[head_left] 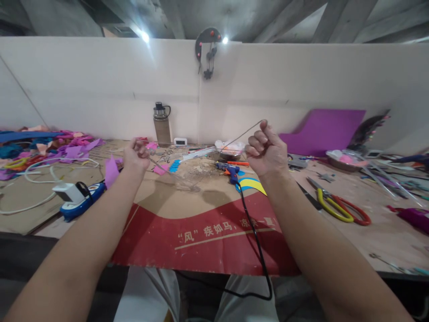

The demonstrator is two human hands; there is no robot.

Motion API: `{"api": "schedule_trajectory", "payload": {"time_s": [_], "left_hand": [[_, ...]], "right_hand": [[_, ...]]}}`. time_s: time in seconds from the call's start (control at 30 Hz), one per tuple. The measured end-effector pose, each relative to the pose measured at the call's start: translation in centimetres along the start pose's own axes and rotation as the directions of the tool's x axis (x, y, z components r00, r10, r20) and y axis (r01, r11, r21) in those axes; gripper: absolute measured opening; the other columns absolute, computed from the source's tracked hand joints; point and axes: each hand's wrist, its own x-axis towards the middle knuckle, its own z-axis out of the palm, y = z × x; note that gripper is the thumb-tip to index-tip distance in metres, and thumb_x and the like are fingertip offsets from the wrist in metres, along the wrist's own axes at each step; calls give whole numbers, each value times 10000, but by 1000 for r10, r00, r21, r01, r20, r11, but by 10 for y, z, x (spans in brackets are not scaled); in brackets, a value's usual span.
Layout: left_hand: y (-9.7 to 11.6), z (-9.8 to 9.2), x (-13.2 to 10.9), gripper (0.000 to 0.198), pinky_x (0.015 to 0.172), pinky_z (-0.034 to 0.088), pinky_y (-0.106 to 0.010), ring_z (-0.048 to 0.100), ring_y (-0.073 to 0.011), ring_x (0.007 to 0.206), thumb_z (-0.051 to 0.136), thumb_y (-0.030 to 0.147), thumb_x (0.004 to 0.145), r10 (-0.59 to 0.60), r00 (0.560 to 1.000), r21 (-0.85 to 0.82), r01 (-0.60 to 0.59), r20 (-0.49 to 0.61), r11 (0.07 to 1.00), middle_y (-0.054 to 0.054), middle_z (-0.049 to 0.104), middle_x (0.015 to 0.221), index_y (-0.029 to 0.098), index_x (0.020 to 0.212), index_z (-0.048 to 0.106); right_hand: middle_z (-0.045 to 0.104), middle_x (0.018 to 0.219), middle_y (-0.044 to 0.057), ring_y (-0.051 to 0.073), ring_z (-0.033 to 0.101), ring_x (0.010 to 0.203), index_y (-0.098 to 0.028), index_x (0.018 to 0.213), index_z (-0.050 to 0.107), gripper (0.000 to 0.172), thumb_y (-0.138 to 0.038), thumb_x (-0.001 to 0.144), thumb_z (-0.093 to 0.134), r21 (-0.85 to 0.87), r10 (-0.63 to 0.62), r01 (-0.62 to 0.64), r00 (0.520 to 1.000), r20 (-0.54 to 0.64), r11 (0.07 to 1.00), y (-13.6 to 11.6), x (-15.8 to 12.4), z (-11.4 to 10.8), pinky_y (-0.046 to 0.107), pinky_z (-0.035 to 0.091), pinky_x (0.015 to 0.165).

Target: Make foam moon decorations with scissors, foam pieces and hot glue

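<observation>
left hand (136, 156) pinching thin cord (243, 134) | right hand (268, 150) pinching it too, kinda higher | blue glue gun (232, 172) on cardboard (156, 197)

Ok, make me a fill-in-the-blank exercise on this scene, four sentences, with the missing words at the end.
1. The right hand pinches a thin strand, its fingertips raised ____ than those of the left hand.
2. The scissors have one orange-red handle and one ____ handle.
3. The cord of the glue gun is ____.
4. The large sheet propped against the wall is ____.

Missing words: higher; yellow; black; purple.
</observation>
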Motion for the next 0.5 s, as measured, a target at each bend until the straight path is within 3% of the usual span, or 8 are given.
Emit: {"api": "schedule_trajectory", "payload": {"time_s": [0.17, 0.27, 0.33, 0.4, 0.43, 0.5], "left_hand": [[20, -8, 7, 151, 336, 221, -151, 324, -20, 353, 470, 155, 894, 131, 988, -11, -133, -83, 991, 43, 596, 609, 198, 750, 491], [25, -7, 6, 71, 365, 245, -148, 381, -17, 407, 515, 196, 887, 201, 978, 3, -201, -54, 980, 38, 662, 739, 221, 820, 523], [21, 0, -2, 31, 371, 238, -161, 381, -21, 419, 571, 229, 854, 210, 976, 61, -214, 63, 975, 39, 671, 778, 243, 879, 560], [13, 10, -14, 134, 369, 213, -181, 343, -26, 405, 646, 267, 796, 148, 957, 166, -193, 250, 967, 38, 649, 737, 251, 923, 603], [8, 14, -22, 179, 370, 202, -189, 324, -29, 399, 677, 290, 770, 92, 931, 233, -183, 354, 955, 37, 623, 692, 243, 935, 624], [-3, 21, -36, 234, 372, 179, -197, 286, -31, 388, 719, 321, 725, -59, 847, 379, -173, 528, 909, 42, 551, 591, 211, 924, 662]], "right_hand": [[331, 508, -78, 74, 280, 389, -280, 908, 572, 61, -285, 921, 513, 22, -37, 39, 996, -82, 999, -12, 3, -4, 209, 257, 342], [330, 515, -78, 78, 267, 396, -288, 965, 567, 87, -340, 908, 528, -24, -26, 24, 996, -91, 999, -6, 6, -8, 207, 241, 335], [329, 524, -82, 70, 257, 406, -273, 959, 564, 124, -360, 872, 573, -58, 18, -21, 999, -49, 998, 10, 3, -7, 197, 219, 336], [337, 539, -85, 55, 252, 415, -243, 897, 561, 160, -363, 819, 631, -121, 135, -129, 990, 48, 984, 33, -7, -2, 184, 189, 345], [340, 541, -85, 47, 248, 413, -229, 843, 557, 184, -377, 792, 654, -184, 230, -209, 968, 97, 960, 46, -15, 1, 181, 166, 348], [396, 547, -67, 50, 309, 421, -208, 782, 568, 233, -422, 778, 660, -442, 442, -318, 872, 210, 838, 70, -32, 9, 189, 189, 365]]}}
